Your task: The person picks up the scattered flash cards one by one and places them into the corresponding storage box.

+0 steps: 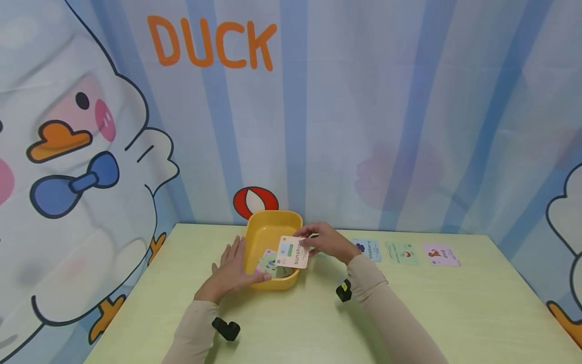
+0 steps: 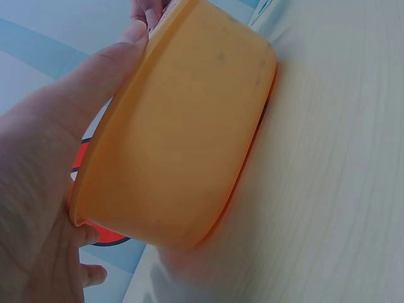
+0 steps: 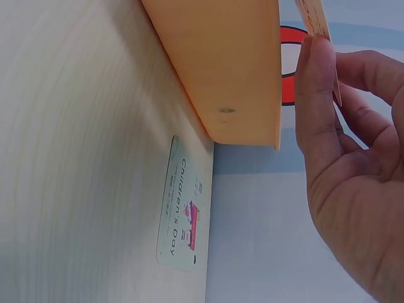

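head view looks down into the yellow bin, where overlapping cards lie at its near end; both wrist views meet only its outer walls. the right hand pinches the sunshine card between thumb and fingers, above the bin's near right part, covering some of the cards inside. the left hand spreads wide round the bin's near left corner, and the left wrist view shows its thumb laid along the rim. only the right wrist view makes the children's day card readable, flat on the table just right of the bin; from above, the right hand mostly blocks it. farther right of the bin lie the blueberry card, a green card and the dog card. behind the bin hangs a striped curtain.
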